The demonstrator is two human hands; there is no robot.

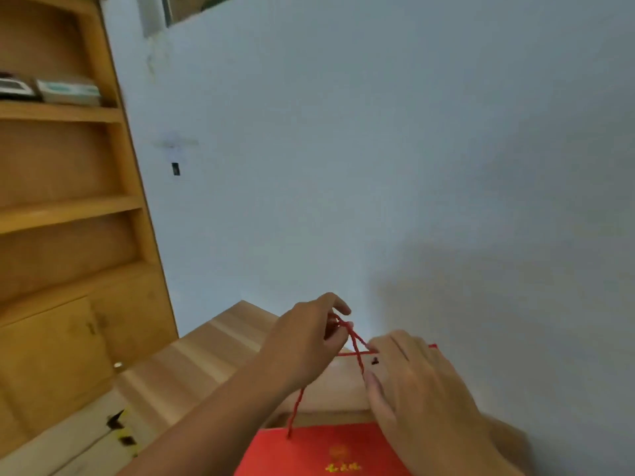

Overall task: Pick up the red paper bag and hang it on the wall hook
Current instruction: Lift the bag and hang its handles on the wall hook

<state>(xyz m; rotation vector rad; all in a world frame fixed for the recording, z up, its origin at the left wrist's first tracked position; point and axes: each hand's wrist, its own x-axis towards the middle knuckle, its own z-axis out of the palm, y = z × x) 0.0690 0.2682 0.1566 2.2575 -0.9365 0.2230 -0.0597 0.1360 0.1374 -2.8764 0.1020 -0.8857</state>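
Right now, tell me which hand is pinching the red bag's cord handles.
The left hand: its fingertips close on the red cord handles and lift them above the red paper bag. The right hand lies flatter, fingers near the bag's top edge.

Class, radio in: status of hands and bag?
Left hand pinching red cord handles. Right hand steadying red paper bag. Small wall hook unobstructed.

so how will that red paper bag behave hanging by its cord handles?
The red paper bag likely keeps its shape; its front panel looks flat and stiff. The cord handles look soft and twisted, so it may swing or spin. The left hand lifts them by a pinch, suggesting it's light.
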